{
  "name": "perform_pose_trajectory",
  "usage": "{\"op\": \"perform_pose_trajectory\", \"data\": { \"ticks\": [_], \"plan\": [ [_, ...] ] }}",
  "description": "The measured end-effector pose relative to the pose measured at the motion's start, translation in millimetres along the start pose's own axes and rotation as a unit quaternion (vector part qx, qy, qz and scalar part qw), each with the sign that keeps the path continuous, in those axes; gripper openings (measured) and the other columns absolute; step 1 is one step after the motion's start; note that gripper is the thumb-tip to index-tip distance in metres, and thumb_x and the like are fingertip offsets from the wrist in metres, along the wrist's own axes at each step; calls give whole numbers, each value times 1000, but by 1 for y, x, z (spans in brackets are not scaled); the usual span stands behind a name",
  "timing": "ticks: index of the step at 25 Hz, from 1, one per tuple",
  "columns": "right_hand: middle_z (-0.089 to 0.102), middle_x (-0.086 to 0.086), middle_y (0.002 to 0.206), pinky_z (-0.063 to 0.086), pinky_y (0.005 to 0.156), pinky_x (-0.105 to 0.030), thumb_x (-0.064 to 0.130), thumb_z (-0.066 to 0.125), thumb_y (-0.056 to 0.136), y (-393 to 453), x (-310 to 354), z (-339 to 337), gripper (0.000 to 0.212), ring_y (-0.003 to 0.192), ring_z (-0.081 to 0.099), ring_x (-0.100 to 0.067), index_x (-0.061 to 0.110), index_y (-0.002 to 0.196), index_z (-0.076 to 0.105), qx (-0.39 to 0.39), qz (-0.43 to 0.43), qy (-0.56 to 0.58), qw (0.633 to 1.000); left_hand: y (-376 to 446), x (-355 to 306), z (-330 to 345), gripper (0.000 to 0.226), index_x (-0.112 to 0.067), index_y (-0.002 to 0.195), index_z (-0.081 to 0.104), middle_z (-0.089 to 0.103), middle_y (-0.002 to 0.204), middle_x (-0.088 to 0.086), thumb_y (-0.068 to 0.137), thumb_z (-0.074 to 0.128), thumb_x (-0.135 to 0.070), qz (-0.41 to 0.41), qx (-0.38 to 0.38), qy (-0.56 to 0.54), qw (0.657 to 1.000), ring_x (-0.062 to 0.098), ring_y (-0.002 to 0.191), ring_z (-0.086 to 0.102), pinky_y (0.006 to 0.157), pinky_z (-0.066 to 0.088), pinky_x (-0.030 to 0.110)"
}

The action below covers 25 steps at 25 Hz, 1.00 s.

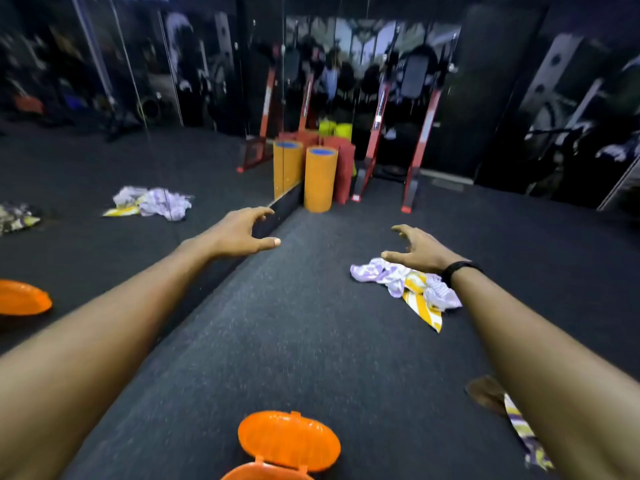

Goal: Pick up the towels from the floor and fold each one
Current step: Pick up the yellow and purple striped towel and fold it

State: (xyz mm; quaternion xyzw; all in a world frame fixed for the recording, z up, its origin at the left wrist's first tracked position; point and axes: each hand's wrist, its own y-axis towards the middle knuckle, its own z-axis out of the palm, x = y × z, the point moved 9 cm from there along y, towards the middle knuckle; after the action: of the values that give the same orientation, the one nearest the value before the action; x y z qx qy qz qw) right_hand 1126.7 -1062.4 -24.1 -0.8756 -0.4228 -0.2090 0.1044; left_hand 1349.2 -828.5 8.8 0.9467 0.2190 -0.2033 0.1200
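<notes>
Towel [405,282] number one lies crumpled on the dark floor [294,323], just under and beyond my right hand [420,251]. It is lilac and white with a yellow-and-white striped part, bunched in loose folds; its long axis runs from the lilac end nearest the floor's middle to a striped corner pointing back towards me and to the right. My right wrist, with its black band [457,270], covers part of it.

My right hand hovers over the lilac end, fingers spread and slightly curled, holding nothing; I cannot tell whether the thumb touches the cloth. My left hand [242,233] is stretched out above the floor beside the base of the mirror wall [284,209], fingers and thumb apart in a wide curve, also holding nothing.

A second towel [526,434], purple and yellow patterned, lies near the floor's right side, mostly hidden by my right forearm; its shape is hard to make out. The mirror shows the first towel's reflection [152,202], and a blurred patterned cloth at the far left.

An orange container [287,445] with its lid open sits at the near edge, cut off by the frame. Upright orange rolls [320,178] stand by the red rack legs [419,150]. The background is blurred.
</notes>
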Motion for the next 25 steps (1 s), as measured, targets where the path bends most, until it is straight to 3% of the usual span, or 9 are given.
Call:
{"op": "perform_pose_trajectory", "data": {
  "ticks": [4, 8, 12, 17, 21, 25],
  "plan": [
    [46, -11, 142, 39, 105, -36, 47, 69, 83, -21, 31, -106, 74, 124, 51, -26, 16, 143, 38, -63, -14, 0, 998, -3, -45, -81, 76, -19, 145, 39, 48, 143, 7, 81, 71, -45, 4, -52, -21, 998, 22, 132, 45, 110, 36, 36],
    [51, -9, 137, 39, 105, -32, 47, 71, 80, -48, 47, -169, 69, 124, 51, -23, 16, 137, 47, -117, -8, 7, 993, -7, -72, -128, 75, -21, 143, 40, 50, 140, 8, 79, 73, -44, 23, -72, -25, 997, 22, 130, 46, 106, 35, 32],
    [56, -7, 127, 49, 80, -26, 58, 73, 68, -71, 49, -192, 79, 111, 57, -20, 17, 132, 52, -130, 20, 48, 990, -5, -82, -149, 74, -24, 140, 43, 52, 137, 6, 77, 74, -46, 32, -43, -20, 998, 21, 126, 49, 103, 39, 33],
    [58, -7, 123, 45, 64, -19, 43, 74, 79, -107, 49, -197, 61, 101, 58, -17, 17, 131, 53, -145, 54, 53, 986, 4, -93, -146, 71, -24, 136, 50, 55, 132, 6, 73, 77, -46, 54, -7, -49, 997, 21, 117, 55, 96, 49, 39],
    [57, -6, 124, 54, 73, -32, 42, 73, 80, -152, 28, -190, 62, 109, 59, -23, 17, 132, 51, -157, 112, 47, 980, 6, -118, -105, 71, -19, 137, 49, 56, 132, 8, 75, 78, -40, 89, 37, -60, 994, 20, 114, 56, 100, 46, 35],
    [55, -4, 126, 55, 79, -35, 45, 72, 80, -202, -2, -185, 64, 108, 58, -21, 19, 133, 50, -158, 169, 31, 972, 8, -158, -60, 68, -12, 137, 48, 58, 124, 10, 78, 76, -33, 122, 76, -84, 986, 21, 104, 58, 81, 50, 21]
  ]
}}
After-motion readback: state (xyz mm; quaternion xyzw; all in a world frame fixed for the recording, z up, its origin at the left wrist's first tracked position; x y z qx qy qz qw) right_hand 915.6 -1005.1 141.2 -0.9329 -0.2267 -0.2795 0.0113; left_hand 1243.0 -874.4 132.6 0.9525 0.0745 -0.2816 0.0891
